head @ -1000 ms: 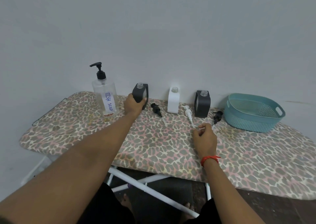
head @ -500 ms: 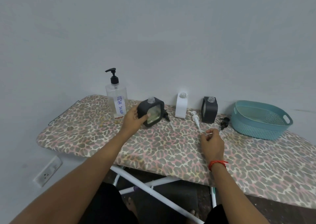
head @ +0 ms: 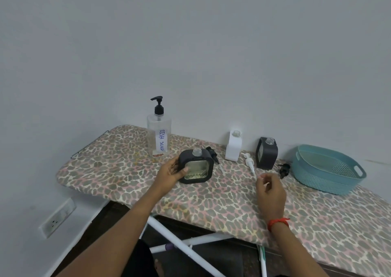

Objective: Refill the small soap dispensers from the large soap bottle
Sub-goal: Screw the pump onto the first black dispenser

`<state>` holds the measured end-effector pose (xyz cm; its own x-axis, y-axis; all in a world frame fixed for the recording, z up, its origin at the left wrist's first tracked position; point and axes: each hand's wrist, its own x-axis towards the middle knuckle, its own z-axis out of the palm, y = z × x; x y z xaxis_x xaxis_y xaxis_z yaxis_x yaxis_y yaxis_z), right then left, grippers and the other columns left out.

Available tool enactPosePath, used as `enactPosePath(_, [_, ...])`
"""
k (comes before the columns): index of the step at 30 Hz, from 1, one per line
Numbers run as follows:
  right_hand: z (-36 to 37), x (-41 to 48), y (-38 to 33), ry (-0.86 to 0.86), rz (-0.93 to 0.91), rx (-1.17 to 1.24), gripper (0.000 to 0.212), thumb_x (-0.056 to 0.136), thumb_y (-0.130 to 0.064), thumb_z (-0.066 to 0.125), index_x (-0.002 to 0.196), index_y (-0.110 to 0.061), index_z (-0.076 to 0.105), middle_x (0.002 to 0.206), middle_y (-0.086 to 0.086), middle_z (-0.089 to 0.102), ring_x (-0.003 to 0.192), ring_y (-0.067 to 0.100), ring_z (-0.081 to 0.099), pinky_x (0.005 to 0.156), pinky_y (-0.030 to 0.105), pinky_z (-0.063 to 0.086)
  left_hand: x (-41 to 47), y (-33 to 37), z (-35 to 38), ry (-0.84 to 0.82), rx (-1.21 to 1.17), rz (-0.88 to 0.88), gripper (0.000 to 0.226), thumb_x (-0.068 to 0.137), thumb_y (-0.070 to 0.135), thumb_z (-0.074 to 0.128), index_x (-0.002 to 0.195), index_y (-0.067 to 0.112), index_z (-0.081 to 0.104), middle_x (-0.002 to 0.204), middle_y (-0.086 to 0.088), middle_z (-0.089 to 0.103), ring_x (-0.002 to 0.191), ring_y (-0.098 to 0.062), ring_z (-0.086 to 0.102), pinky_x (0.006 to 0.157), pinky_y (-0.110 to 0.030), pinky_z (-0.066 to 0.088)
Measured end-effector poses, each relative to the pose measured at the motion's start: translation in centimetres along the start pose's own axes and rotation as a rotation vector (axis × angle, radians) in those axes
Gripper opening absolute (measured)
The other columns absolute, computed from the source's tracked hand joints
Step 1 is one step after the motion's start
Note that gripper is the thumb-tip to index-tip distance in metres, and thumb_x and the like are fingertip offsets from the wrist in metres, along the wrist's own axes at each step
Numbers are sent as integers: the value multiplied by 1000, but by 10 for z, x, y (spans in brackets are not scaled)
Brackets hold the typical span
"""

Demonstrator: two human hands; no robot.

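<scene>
Holds the dispenser (head: 195, 169) neck-up in the closed left grip (head: 171, 172) over the table (head: 211, 202), bottle (head: 159, 137) upright just behind-left, far nearer it than the loosely curled right grip (head: 269, 189), contents unclear.

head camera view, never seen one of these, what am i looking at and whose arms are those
There is no machine here. A person wears one camera on the head, looking forward and down, so both arms are their own. In front of them is an ironing board with a leopard-print cover. On it are a large pump bottle labelled DISH SOAP, a white dispenser and a dark dispenser, both uncapped, a loose white pump, a black pump and a teal basket. The left hand grips another uncapped dark dispenser, the held dispenser. The right hand hovers with curled fingers by the white pump's tube; whether it pinches the tube is unclear.
</scene>
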<state>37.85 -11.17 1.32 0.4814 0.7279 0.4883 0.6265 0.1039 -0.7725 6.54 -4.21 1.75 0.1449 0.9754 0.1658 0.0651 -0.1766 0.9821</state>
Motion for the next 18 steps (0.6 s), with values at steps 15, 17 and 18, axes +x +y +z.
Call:
enactPosePath(15, [161,107,-94,-861,-224,-727,21,101,-8,47,104,1,66,110,21,70,101,36,67,82,39,51,3,-18,5,19,142,59,51,101,15,61,145,34,42,135,8,59,121,2,57,102,-22,51])
enactPosePath(17, [167,106,-91,-839,-226,-757,24,102,-7,45,101,0,68,107,21,71,99,36,68,82,40,52,4,-20,4,26,150,63,53,101,15,62,148,31,42,137,5,59,123,-4,58,104,-25,50])
enactPosePath(18, [167,106,-89,-821,-213,-754,24,102,-8,46,100,1,68,105,21,72,97,36,68,80,39,52,5,-20,4,28,149,64,53,101,15,62,148,30,42,137,5,59,124,-4,58,104,-24,50])
